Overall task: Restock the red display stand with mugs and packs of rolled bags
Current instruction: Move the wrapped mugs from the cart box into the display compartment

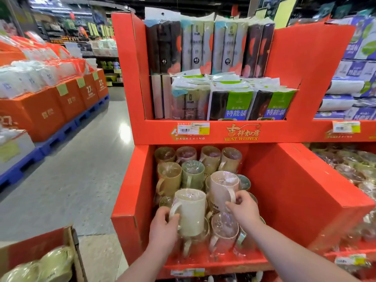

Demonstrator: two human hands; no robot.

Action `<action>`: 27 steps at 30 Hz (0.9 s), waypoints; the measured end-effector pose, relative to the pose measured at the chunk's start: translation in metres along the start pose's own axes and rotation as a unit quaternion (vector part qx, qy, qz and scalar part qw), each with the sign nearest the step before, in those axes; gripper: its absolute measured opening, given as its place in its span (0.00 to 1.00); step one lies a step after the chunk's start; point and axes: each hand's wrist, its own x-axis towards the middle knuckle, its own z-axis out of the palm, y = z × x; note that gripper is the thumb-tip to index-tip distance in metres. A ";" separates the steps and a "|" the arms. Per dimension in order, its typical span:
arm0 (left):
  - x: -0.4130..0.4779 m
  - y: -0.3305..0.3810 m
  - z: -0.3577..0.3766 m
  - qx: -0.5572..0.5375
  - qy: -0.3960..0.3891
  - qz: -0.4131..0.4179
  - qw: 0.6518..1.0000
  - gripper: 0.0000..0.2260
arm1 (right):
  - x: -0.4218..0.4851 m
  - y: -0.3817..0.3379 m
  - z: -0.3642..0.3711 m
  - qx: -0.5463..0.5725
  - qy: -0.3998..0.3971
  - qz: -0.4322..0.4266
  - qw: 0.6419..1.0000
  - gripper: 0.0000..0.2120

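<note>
The red display stand [301, 82] has packs of rolled bags [203, 47] on its upper shelf and several wrapped mugs [191, 174] in its lower bin. My left hand [162, 228] grips a cream mug [191, 210] by its handle side, upright above the front mugs. My right hand [244, 210] holds a pale pink mug [221, 188] at its handle, just right of the cream one.
An open cardboard box [69, 239] with yellow-green mugs [55, 261] sits at lower left. Orange boxes on blue pallets [57, 106] line the left of the grey aisle floor. A second red stand [345, 180] with wrapped goods adjoins on the right.
</note>
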 end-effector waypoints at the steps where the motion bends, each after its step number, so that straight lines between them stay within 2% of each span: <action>1: 0.003 0.000 0.000 -0.002 0.003 -0.003 1.000 0.03 | 0.007 -0.001 0.002 0.007 0.001 0.003 1.000 0.09; 14: 0.017 -0.003 0.000 -0.006 0.106 -0.048 0.993 0.04 | 0.074 -0.012 0.041 -0.032 -0.023 0.020 0.999 0.10; 18: 0.017 0.002 0.004 -0.006 0.124 -0.056 0.991 0.04 | 0.082 -0.008 0.056 -0.035 -0.152 -0.020 0.988 0.13; 20: 0.018 0.003 0.005 0.000 0.130 -0.057 0.990 0.04 | 0.082 -0.004 0.058 -0.055 -0.185 -0.040 0.980 0.13; 22: 0.019 0.005 0.006 0.005 0.136 -0.051 0.989 0.03 | 0.083 0.000 0.051 -0.106 -0.178 -0.071 0.976 0.11; 25: 0.020 0.006 0.010 0.006 0.139 -0.049 0.989 0.04 | 0.089 -0.001 0.033 -0.167 -0.120 -0.106 0.973 0.07; 27: 0.020 0.007 0.013 0.000 0.138 -0.054 0.989 0.04 | 0.095 -0.002 0.024 -0.188 -0.081 -0.125 0.971 0.10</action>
